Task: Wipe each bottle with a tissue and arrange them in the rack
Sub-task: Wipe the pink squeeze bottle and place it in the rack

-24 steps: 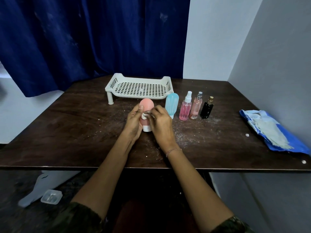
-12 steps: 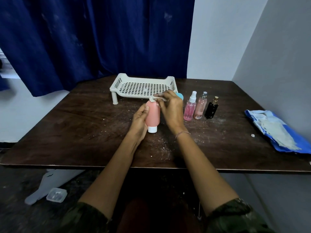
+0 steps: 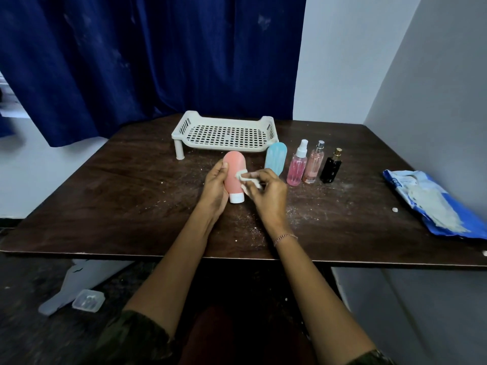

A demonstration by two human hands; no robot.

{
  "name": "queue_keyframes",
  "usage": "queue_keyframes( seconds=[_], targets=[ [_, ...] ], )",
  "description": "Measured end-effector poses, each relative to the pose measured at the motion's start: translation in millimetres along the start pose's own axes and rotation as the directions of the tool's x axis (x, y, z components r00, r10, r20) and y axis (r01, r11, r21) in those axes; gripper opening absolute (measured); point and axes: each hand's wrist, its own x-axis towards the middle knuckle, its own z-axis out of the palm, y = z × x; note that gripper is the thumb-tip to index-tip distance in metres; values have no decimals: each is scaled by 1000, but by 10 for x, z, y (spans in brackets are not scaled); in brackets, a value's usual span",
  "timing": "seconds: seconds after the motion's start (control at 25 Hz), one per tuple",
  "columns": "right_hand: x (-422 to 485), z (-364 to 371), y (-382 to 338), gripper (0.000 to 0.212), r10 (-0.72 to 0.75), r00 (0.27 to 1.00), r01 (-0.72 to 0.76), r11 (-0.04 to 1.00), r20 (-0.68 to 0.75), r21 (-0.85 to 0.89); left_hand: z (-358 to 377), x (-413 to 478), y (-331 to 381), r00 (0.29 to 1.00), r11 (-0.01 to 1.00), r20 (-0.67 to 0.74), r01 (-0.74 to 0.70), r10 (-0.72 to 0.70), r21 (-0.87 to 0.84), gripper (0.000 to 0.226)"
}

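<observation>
Pink bottle (image 3: 234,167) gripped by left hand (image 3: 214,188) (cap down); right hand (image 3: 268,198) pinches tissue (image 3: 243,176), partly hidden under fingers.

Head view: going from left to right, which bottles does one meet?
Salmon-pink squeeze bottle with white cap → light blue squeeze bottle → pink spray bottle with white nozzle → pale pink perfume bottle → black bottle with gold cap.

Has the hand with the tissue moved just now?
Yes. The right hand with the tissue slid away from the rack, down the pink bottle toward its cap.
</observation>
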Motion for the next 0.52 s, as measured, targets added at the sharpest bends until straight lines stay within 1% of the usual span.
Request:
queue_keyframes(
  seconds=[0.08, 0.12, 0.2, 0.28, 0.4, 0.52],
  targets=[
    [-24, -11, 22, 15, 16, 1000, -16, 1000, 22, -19, -8, 20, -10, 999, 999, -27, -18, 19, 33, 20],
    [-26, -21, 18, 16, 20, 999, -20, 1000, 31, -24, -22, 33, -28, 998, 995, -50, -44, 48, 86, 20],
    [-35, -21, -9, 16, 2, 999, -1, 1000, 48, -16, -58, 52, -57, 986, 964, -104, -100, 128, 246, 25],
    [-57, -6, -37, 16, -35, 997, 37, 999, 64, -31, -74, 58, -65, 972, 931, -149, -120, 180, 344, 27],
    [-63, 0, -52, 17, -107, 993, 110, 991, 41, -82, -78, 57, -71, 964, 911, -162, -132, 209, 390, 26],
    [-53, -12, -57, 16, -147, 989, 147, 984, 7, -102, -89, 53, -76, 961, 882, -154, -140, 231, 451, 26]
  ],
)
